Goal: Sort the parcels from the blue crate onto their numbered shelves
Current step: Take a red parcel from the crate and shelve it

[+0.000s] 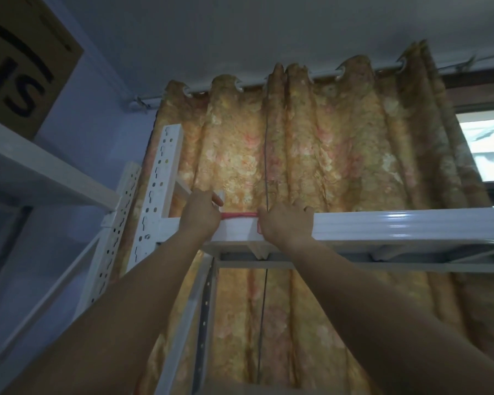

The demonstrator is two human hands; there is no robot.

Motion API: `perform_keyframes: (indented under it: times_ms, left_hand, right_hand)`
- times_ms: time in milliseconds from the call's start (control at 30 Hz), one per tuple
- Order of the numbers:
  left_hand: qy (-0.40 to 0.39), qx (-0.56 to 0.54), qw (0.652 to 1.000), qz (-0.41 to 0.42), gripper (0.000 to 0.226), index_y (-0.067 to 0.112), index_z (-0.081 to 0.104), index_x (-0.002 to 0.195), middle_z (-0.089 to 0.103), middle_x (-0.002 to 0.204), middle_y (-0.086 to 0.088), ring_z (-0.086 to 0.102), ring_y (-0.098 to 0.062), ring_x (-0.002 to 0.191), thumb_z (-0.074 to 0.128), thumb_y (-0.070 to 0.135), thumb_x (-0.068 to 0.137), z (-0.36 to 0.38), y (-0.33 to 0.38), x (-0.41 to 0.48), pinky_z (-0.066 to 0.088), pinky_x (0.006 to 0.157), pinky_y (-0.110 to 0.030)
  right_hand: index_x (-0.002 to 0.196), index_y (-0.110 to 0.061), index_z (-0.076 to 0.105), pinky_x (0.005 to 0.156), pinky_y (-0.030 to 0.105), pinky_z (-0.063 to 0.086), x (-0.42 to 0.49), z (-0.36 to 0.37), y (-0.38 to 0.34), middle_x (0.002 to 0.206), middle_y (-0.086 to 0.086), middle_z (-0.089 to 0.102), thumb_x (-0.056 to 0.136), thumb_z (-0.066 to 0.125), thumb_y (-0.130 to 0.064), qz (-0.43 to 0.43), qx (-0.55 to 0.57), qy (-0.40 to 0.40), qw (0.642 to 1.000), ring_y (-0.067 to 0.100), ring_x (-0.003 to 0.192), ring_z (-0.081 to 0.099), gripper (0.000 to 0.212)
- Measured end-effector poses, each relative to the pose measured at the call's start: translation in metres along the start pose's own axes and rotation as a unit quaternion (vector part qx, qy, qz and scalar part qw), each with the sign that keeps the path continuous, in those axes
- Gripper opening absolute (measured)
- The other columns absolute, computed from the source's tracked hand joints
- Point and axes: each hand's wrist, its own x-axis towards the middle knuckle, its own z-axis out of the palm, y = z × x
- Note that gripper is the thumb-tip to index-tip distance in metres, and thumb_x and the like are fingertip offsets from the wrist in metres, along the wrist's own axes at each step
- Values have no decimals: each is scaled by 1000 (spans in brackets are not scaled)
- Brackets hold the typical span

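Note:
I look up at the top white metal shelf (pixel 382 223). A flat pink-red parcel (pixel 238 215) lies on its top edge, only a thin strip of it showing. My left hand (pixel 200 216) grips the parcel's left end, fingers curled over the shelf edge. My right hand (pixel 287 222) holds its right end, fingers spread over the top of the shelf. Both arms reach up from below. The blue crate is out of view.
A perforated white upright (pixel 160 192) stands left of my hands. A second white shelf (pixel 40 172) at far left carries a brown cardboard box (pixel 26 61) with black letters. A yellow floral curtain (pixel 311 138) hangs behind the rack; a window (pixel 485 141) shows at right.

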Motion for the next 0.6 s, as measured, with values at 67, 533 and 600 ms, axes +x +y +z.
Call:
perform_keyframes:
  times_ms: [67, 533, 600]
  left_hand:
    - [22, 22, 999, 8, 18, 12, 61, 96, 60, 110, -11, 57, -24, 83, 44, 8, 93, -1, -2, -1, 48, 73, -34]
    - [-58, 189, 972, 123, 50, 11, 31, 145, 35, 150, -9, 31, -25, 138, 27, 34, 100, -6, -16, -49, 24, 115, -39]
    - [-63, 203, 967, 140, 53, 12, 22, 148, 25, 155, -9, 21, -23, 143, 26, 34, 101, -10, -24, -61, 17, 118, -40]
  right_hand:
    - [119, -7, 60, 105, 43, 28, -2, 0, -1, 133, 14, 53, 101, 21, -44, -13, -6, 26, 1000, 31, 129, 37, 57]
    - [140, -14, 41, 116, 43, 16, -19, 5, 1, 148, 7, 41, 101, 27, -41, -141, -7, 24, 990, 26, 142, 25, 50]
    - [146, -13, 33, 119, 43, 11, -27, 9, 1, 153, 6, 34, 101, 27, -39, -189, -17, 51, 980, 25, 145, 19, 52]
